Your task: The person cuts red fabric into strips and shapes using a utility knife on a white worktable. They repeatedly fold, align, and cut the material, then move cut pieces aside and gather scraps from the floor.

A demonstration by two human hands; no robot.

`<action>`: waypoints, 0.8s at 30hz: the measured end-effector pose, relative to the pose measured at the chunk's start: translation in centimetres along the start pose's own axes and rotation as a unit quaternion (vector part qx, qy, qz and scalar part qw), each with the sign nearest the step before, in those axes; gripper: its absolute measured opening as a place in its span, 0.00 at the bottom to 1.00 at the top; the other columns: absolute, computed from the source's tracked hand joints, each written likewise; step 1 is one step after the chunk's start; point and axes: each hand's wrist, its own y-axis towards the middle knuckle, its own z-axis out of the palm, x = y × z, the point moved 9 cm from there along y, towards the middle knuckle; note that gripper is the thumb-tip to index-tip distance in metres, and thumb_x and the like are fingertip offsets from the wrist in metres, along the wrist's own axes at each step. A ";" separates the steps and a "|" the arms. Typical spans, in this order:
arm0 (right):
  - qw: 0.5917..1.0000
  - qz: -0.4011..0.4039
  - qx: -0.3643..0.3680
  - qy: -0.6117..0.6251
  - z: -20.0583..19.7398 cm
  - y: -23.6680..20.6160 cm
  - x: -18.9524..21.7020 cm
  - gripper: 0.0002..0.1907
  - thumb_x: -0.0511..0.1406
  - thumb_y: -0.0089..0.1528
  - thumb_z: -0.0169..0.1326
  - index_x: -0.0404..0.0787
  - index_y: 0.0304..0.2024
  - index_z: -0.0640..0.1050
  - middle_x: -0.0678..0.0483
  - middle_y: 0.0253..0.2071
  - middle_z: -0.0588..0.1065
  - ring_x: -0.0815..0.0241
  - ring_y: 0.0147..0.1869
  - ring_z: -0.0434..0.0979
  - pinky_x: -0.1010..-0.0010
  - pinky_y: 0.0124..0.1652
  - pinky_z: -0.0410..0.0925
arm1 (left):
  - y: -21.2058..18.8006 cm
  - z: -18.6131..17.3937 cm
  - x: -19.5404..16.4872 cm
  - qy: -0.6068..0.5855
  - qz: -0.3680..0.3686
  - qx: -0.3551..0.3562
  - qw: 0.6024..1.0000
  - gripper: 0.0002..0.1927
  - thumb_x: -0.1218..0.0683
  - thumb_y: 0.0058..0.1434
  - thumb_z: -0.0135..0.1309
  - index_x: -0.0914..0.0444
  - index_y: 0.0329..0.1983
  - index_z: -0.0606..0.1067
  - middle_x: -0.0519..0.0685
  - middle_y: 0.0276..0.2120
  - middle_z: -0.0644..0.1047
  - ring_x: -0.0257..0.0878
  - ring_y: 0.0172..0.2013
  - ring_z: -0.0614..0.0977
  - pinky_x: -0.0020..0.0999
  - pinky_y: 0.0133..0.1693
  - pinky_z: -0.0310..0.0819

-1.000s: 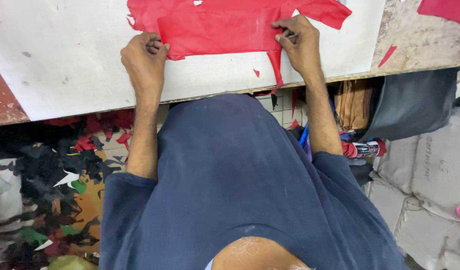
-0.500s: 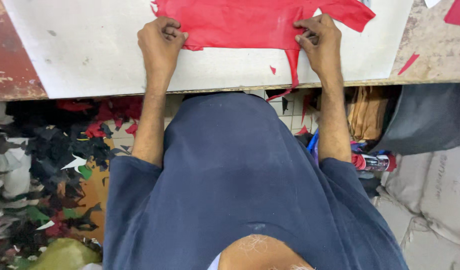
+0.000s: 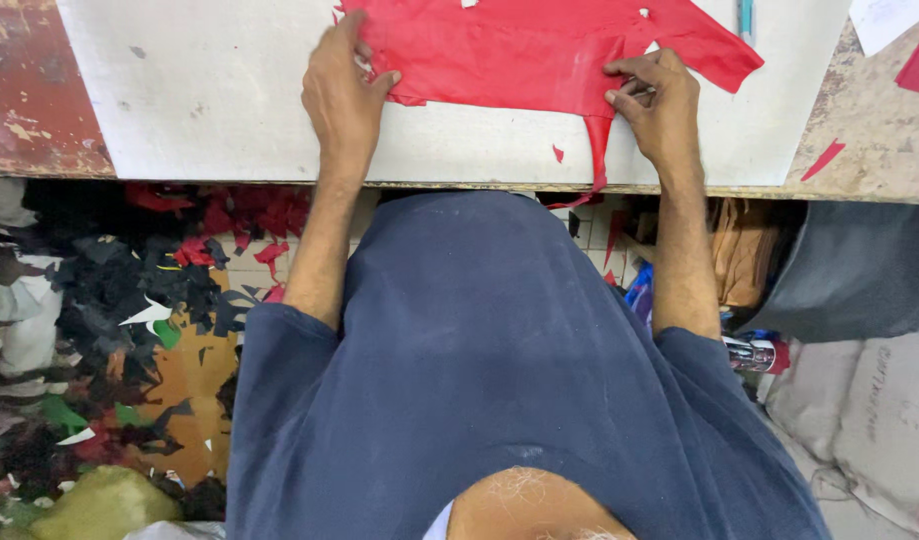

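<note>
A red sheet of thin material point(image 3: 519, 50) lies on a white board point(image 3: 209, 100) at the table's near edge. A narrow red strip point(image 3: 596, 150) hangs from the sheet over that edge. My left hand point(image 3: 344, 90) presses flat on the sheet's left corner. My right hand point(image 3: 659, 100) rests on the sheet's right part, fingers curled around a small metal tool that is mostly hidden. Both forearms reach up from my dark blue shirt.
Small red offcuts point(image 3: 824, 158) lie on the worn tabletop at right. A blue pen point(image 3: 745, 18) lies at the board's top. Red, black and orange scraps point(image 3: 169, 300) cover the floor at left. A dark bag point(image 3: 859, 270) and brown pieces point(image 3: 744, 250) sit under the table at right.
The view has drifted so the table sits higher and more to the right. Both hands stay on the red sheet; the left hand has flattened from a curled grip.
</note>
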 end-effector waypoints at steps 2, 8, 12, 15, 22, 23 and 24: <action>1.000 -0.004 0.006 -0.009 -0.4 0.2 0.1 0.19 0.23 0.59 0.69 0.40 0.52 0.84 0.54 0.43 0.71 0.67 0.43 0.76 0.79 0.41 0.72 | -0.5 -0.6 -3.2 0.116 0.139 -0.047 0.982 0.32 0.61 0.45 0.67 0.69 0.57 0.80 0.54 0.45 0.76 0.48 0.42 0.77 0.38 0.38 0.74; 0.998 -0.022 0.052 -0.035 -1.1 0.5 0.7 0.21 0.24 0.58 0.69 0.40 0.53 0.84 0.53 0.41 0.70 0.64 0.41 0.74 0.74 0.41 0.72 | -0.9 3.0 -4.1 0.059 0.222 0.115 0.967 0.17 0.64 0.65 0.57 0.59 0.56 0.82 0.51 0.48 0.73 0.47 0.48 0.75 0.42 0.46 0.70; 0.996 -0.049 0.077 -0.005 -2.3 0.1 0.8 0.21 0.24 0.59 0.66 0.41 0.55 0.83 0.53 0.44 0.71 0.65 0.43 0.77 0.73 0.43 0.74 | -1.5 4.2 -3.7 0.084 0.167 0.117 0.975 0.22 0.68 0.62 0.54 0.59 0.57 0.82 0.51 0.49 0.74 0.48 0.51 0.76 0.47 0.53 0.69; 0.997 -0.067 0.023 -0.005 -6.4 0.4 -0.2 0.19 0.26 0.66 0.62 0.41 0.59 0.81 0.51 0.49 0.72 0.62 0.47 0.79 0.71 0.43 0.76 | -2.7 5.4 -6.1 0.230 0.146 0.032 0.962 0.24 0.65 0.55 0.57 0.61 0.57 0.80 0.53 0.53 0.74 0.48 0.55 0.76 0.51 0.60 0.67; 0.931 -0.160 -0.125 -0.304 -14.0 4.4 -4.1 0.18 0.33 0.60 0.66 0.34 0.51 0.78 0.42 0.48 0.75 0.38 0.47 0.75 0.52 0.41 0.69 | -6.1 14.3 -16.2 -0.071 0.101 0.046 0.991 0.28 0.49 0.59 0.71 0.63 0.60 0.78 0.58 0.62 0.71 0.55 0.64 0.69 0.53 0.65 0.56; 0.936 -0.162 -0.125 -0.287 -13.8 5.0 -4.9 0.18 0.33 0.60 0.66 0.34 0.51 0.78 0.41 0.49 0.75 0.37 0.49 0.75 0.50 0.43 0.69 | -6.3 15.3 -17.0 -0.061 0.101 0.052 0.992 0.29 0.47 0.56 0.73 0.61 0.58 0.79 0.57 0.62 0.71 0.55 0.64 0.68 0.54 0.64 0.55; 0.941 -0.164 -0.124 -0.270 -13.6 5.5 -5.8 0.18 0.33 0.61 0.65 0.34 0.51 0.77 0.40 0.49 0.74 0.36 0.50 0.74 0.49 0.45 0.69 | -6.5 16.0 -17.7 -0.050 0.099 0.057 0.992 0.30 0.45 0.54 0.74 0.60 0.57 0.80 0.56 0.61 0.71 0.55 0.63 0.67 0.54 0.63 0.53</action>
